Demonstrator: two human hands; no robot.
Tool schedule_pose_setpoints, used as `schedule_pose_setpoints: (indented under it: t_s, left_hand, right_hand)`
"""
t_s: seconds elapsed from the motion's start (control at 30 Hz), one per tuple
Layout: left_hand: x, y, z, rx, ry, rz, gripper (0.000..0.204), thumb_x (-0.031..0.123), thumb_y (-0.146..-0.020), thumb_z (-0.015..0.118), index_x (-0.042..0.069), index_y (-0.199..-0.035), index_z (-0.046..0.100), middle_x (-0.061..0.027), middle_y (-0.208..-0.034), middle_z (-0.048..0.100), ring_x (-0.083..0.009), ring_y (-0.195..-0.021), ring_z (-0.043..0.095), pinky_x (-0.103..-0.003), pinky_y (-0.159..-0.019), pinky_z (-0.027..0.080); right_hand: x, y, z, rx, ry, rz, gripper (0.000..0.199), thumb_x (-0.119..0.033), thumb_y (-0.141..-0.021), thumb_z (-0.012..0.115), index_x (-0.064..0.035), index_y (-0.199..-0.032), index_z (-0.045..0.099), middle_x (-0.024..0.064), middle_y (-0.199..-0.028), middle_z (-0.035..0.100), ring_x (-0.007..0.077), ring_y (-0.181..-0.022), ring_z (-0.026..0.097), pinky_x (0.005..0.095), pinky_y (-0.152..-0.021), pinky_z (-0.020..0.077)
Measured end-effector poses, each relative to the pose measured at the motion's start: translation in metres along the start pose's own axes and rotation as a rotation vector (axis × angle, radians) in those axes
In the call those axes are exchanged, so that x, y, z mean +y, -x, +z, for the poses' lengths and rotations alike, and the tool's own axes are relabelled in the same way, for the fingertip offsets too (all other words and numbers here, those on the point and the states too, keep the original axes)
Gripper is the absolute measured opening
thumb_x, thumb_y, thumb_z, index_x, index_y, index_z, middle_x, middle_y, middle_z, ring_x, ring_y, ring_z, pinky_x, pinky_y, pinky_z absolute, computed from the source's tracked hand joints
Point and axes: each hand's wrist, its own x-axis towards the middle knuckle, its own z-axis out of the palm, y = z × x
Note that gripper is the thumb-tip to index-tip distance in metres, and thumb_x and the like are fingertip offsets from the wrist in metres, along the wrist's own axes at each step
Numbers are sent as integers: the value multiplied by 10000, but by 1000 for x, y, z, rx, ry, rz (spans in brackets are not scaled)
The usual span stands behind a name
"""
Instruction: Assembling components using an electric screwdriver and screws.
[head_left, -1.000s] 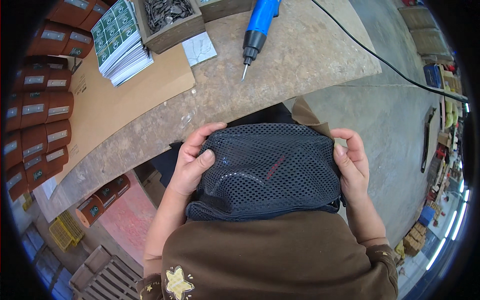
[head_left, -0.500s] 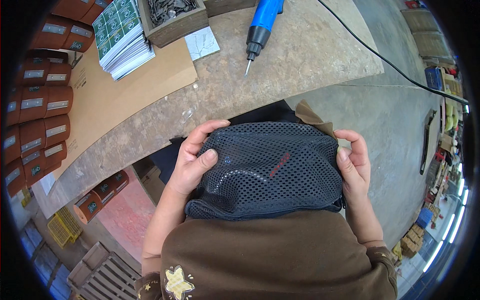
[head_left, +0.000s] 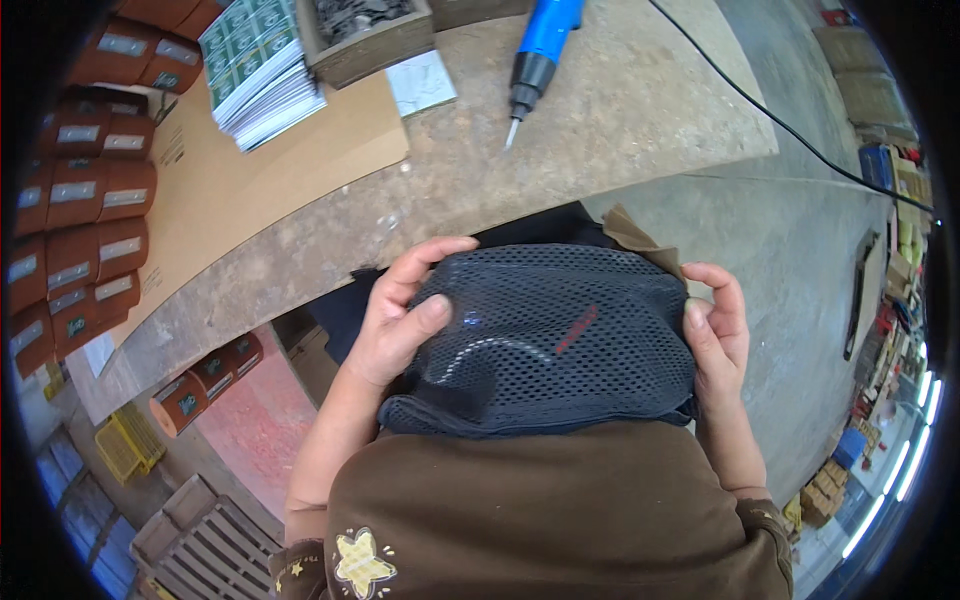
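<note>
Single head view, looking steeply down, close above fingers (head_left: 425, 320) gripping mesh bag (head_left: 545, 340), workbench (head_left: 620, 120) beyond fingertips

The dark navy mesh fabric pouch (head_left: 548, 340) is perforated all over with small holes and carries a short red streak near its middle. The speckled grey-beige stone surface (head_left: 620, 130) bears a plain tan cardboard sheet (head_left: 250, 200), a stack of green-and-white patterned printed cards (head_left: 258, 70) and a bright blue power screwdriver (head_left: 540, 45) with a black collar. Rust-brown cylindrical packages (head_left: 80, 210) wear pale grey labels along its left edge.
</note>
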Motion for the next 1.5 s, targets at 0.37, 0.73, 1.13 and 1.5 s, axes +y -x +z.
schedule_pose_setpoints:
  t_s: [0.37,0.73,1.13,1.5]
  left_hand:
    - [-2,-4,2,-121,1,38,457,264,-819,555,20,-1189,443,-75,-1109,508,-154,-1031,476,-290,-905,352]
    - [-2,-3,-3,-159,112,16,568,282,-743,641,19,-1198,426,-74,-1114,497,-162,-1046,468,-293,-915,346]
    - [13,-3,1,-197,-299,144,740,100,-565,770,40,-1207,407,-75,-1162,453,-180,-1087,428,-297,-936,314]
    - [4,8,-10,-125,-180,-88,690,188,-711,677,27,-1274,311,-110,-1206,430,-193,-1125,395,-305,-959,286]
  right_hand:
    - [15,2,-12,70,35,-93,401,-88,-842,502,22,-1193,343,118,-937,569,102,-802,517,198,-720,379]
    - [17,6,-15,30,23,-94,526,-192,-808,575,24,-1210,314,145,-971,578,139,-894,534,219,-796,384]
    - [5,4,-3,-20,78,-58,919,-345,-579,770,23,-1239,247,136,-914,599,149,-803,581,216,-726,428]
    - [22,-1,-18,-63,20,78,728,-271,-664,729,3,-1198,316,118,-894,595,148,-791,576,226,-729,431]
